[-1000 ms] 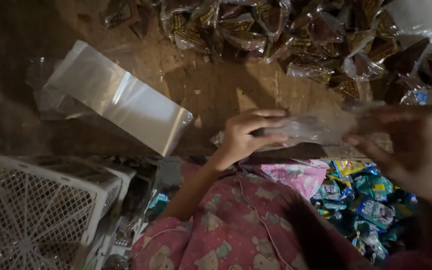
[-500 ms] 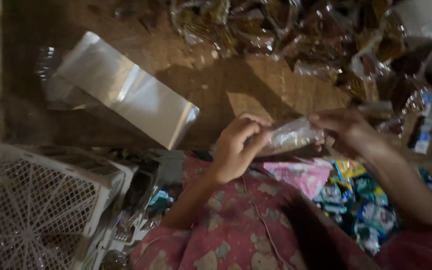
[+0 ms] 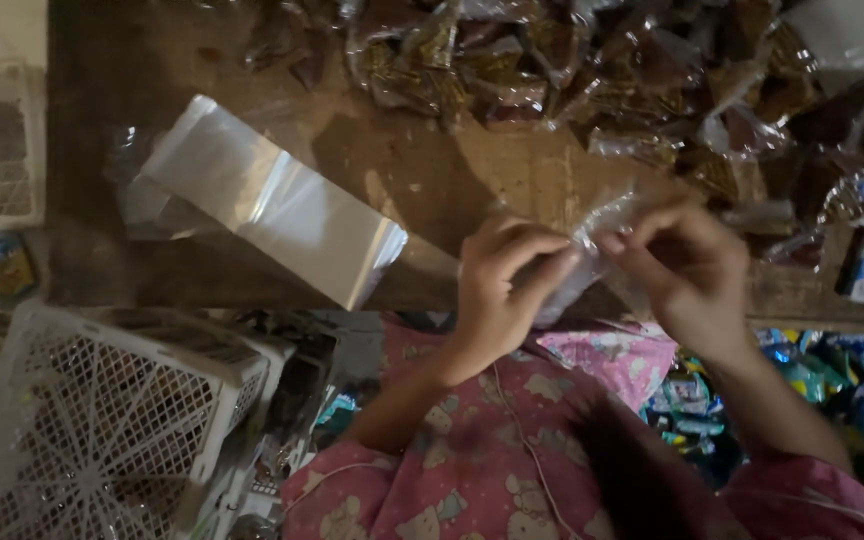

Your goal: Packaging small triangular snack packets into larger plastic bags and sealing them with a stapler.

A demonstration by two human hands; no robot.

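While left hand (image 3: 500, 290) & right hand (image 3: 687, 270) moved closer vs 0.5 s ago, both grips pinch clear bag (image 3: 592, 255).

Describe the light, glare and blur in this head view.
Head view: dim, warm light; glare on the flat stack of clear plastic bags; both the left hand and right hand are slightly motion-blurred around the small clear plastic bag; the brown packet pile sits in shadow.

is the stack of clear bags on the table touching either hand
No, the stack of clear bags lies apart on the wooden table, while the left hand and right hand pinch one small clear bag.
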